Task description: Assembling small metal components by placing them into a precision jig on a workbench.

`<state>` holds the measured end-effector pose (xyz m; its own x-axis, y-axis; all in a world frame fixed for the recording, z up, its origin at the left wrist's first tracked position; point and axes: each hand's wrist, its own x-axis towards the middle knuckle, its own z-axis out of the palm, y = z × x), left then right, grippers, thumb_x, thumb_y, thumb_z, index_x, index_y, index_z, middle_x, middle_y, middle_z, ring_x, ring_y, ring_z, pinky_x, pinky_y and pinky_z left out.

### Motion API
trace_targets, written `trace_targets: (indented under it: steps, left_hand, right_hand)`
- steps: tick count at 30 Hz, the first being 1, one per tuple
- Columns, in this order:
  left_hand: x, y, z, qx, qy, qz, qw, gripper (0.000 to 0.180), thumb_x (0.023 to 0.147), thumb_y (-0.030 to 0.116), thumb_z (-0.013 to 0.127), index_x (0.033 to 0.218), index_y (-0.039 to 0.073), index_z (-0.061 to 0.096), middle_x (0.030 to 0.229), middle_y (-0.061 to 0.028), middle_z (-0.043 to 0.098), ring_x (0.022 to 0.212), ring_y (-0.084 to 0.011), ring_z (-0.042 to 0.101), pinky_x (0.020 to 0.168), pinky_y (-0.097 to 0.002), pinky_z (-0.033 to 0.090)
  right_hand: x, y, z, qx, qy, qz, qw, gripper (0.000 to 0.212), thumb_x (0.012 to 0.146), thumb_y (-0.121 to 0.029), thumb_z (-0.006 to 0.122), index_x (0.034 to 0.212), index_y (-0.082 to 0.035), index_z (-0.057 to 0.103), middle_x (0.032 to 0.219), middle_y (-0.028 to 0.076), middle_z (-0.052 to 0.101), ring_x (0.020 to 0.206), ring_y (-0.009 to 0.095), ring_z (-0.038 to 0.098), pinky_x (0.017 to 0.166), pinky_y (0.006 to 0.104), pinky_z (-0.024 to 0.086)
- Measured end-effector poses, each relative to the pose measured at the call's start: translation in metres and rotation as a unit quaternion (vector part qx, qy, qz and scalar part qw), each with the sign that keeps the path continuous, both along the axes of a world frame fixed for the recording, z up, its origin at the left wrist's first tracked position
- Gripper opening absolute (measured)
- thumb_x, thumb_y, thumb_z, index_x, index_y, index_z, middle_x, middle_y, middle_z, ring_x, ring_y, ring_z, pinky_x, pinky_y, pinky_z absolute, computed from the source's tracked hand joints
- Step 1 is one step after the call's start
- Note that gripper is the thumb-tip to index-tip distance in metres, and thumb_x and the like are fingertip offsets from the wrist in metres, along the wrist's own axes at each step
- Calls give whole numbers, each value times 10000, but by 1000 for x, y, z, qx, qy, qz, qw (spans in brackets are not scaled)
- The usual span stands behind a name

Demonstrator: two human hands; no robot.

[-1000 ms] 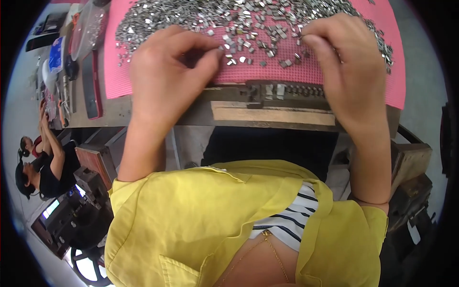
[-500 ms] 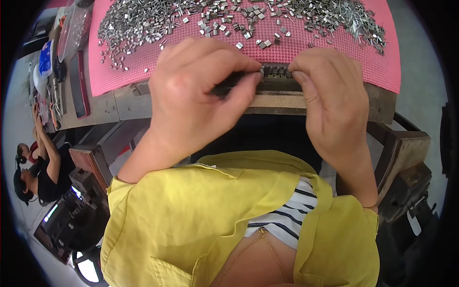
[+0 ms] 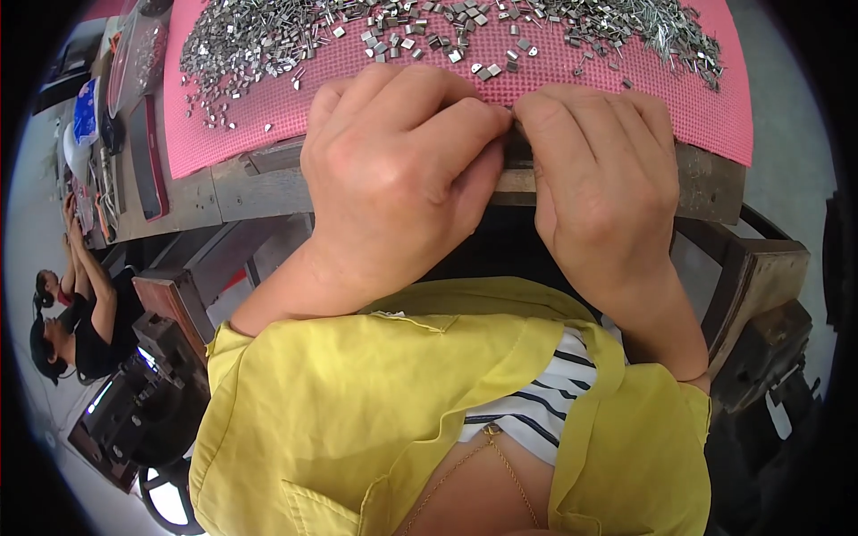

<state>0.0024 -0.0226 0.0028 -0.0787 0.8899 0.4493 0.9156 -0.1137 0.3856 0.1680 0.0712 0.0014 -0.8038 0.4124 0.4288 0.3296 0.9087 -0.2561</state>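
My left hand and my right hand meet at the near edge of the pink textured mat. Both have their fingers curled in and pressed together, the index fingertips nearly touching. Whatever they grip is hidden behind the fingers and knuckles. Beneath them, a bit of the dark bench edge shows in the gap. Small shiny metal blocks lie on the mat just beyond my fingertips. Farther off are a heap of tiny metal pieces at the left and a pile of thin metal pins at the right.
A dark flat object with a red edge lies on the bench left of the mat, near a blue packet and a clear plastic bag. Two people are farther left. A dark wooden frame stands at the lower right.
My hands have come closer together, the right one moving left. The dark slotted metal strip seen between them is now covered by my fingers.
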Motion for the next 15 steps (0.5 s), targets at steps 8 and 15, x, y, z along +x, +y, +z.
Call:
trace_targets:
  steps: [8,15]
  left_hand:
    - [-4,0,4,-54,-73,7,996,298,693,-14,856,977,69,813,910,-65,739,843,-224,698,751,-323,541]
    - [-20,9,11,-75,-95,7,993,259,763,4,865,1015,31,818,881,-73,744,824,-180,698,750,-316,539]
  right_hand:
    - [5,8,-1,-55,79,16,995,224,827,54,725,1040,-16,714,948,99,727,866,285,691,794,378,506]
    - [5,30,5,-78,65,-18,995,178,877,11,738,1036,-67,752,1001,70,743,919,275,683,827,358,511]
